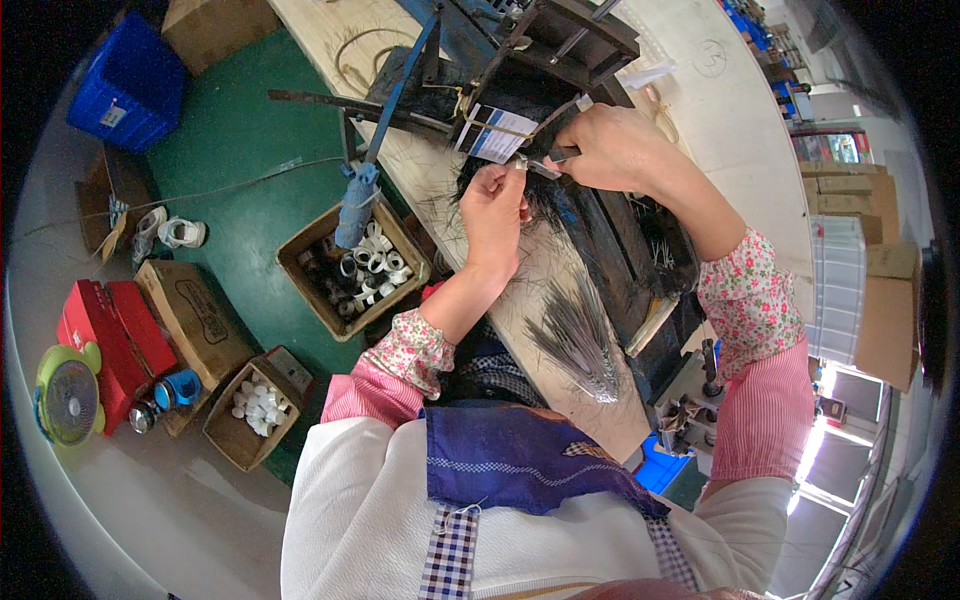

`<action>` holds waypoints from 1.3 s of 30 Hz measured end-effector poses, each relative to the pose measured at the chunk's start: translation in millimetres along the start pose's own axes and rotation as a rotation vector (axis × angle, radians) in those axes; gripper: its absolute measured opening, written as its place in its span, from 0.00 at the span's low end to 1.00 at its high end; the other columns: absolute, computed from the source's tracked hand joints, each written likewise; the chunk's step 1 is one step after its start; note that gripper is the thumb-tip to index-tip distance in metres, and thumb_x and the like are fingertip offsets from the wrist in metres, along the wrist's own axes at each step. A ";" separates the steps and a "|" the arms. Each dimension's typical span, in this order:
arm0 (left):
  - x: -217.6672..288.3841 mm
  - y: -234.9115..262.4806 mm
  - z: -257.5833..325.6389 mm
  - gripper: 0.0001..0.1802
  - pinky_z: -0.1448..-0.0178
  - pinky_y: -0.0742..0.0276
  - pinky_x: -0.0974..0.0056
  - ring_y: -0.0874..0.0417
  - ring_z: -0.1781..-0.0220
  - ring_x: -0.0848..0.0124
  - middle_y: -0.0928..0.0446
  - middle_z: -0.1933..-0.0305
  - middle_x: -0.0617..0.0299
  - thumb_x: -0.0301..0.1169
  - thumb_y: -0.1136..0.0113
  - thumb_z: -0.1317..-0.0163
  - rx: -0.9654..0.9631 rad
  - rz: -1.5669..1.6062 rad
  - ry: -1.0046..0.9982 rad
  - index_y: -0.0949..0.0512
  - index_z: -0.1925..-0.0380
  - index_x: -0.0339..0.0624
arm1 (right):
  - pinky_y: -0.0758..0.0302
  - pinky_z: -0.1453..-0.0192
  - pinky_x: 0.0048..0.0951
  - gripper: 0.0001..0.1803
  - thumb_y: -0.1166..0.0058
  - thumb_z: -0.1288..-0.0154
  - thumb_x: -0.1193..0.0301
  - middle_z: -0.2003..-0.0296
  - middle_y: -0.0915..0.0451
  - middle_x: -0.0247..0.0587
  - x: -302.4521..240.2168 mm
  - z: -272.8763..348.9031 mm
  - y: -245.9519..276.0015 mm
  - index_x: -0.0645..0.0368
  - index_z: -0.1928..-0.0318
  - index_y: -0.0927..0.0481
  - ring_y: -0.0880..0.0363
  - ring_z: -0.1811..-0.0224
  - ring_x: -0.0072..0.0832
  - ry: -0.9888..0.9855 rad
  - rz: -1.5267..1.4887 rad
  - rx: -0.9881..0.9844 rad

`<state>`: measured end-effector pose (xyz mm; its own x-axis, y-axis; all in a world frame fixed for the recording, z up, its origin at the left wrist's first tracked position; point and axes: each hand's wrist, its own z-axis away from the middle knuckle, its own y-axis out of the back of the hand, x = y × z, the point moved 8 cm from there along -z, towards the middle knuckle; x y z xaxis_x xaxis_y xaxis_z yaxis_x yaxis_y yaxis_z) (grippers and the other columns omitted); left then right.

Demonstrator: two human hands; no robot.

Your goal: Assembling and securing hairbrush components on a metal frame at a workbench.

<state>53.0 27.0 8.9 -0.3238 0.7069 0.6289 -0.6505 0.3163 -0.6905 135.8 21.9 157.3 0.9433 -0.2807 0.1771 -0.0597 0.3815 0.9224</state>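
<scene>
As the desk [735, 150] bore a dark metal frame [590, 25] across its surface, close handwork beside that frame looked under way and unfinished.

Beyond the desk's left edge, a box [385, 308] on the floor held many loose rings [375, 262]; whether those were done or waiting could not be told. Near the edge by the person's body, a fanned bundle of bristles [578, 338] lay untouched by either hand. Toward the left edge, next to the frame, the right hand [617, 148] had its grip clamped on a slim dark tool [565, 154], while the left hand [492, 215] pinched finger and thumb together on a small shiny piece [521, 162], not yet released; its fingers hid how much remained.
</scene>
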 end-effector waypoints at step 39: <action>-6.6 4.5 9.0 0.12 0.74 0.25 0.71 0.29 0.77 0.81 0.26 0.68 0.66 0.33 0.45 0.34 -0.074 0.149 0.091 0.25 0.55 0.38 | 0.25 0.58 0.44 0.14 0.50 0.49 0.65 0.68 0.20 0.55 -1.3 -8.0 -7.6 0.60 0.67 0.17 0.20 0.61 0.49 0.019 0.147 -0.021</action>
<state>46.0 18.0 4.8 -0.3471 0.8027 0.4849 -0.5465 0.2470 -0.8002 137.7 26.5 147.3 0.9308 -0.2037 0.3034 -0.1914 0.4354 0.8796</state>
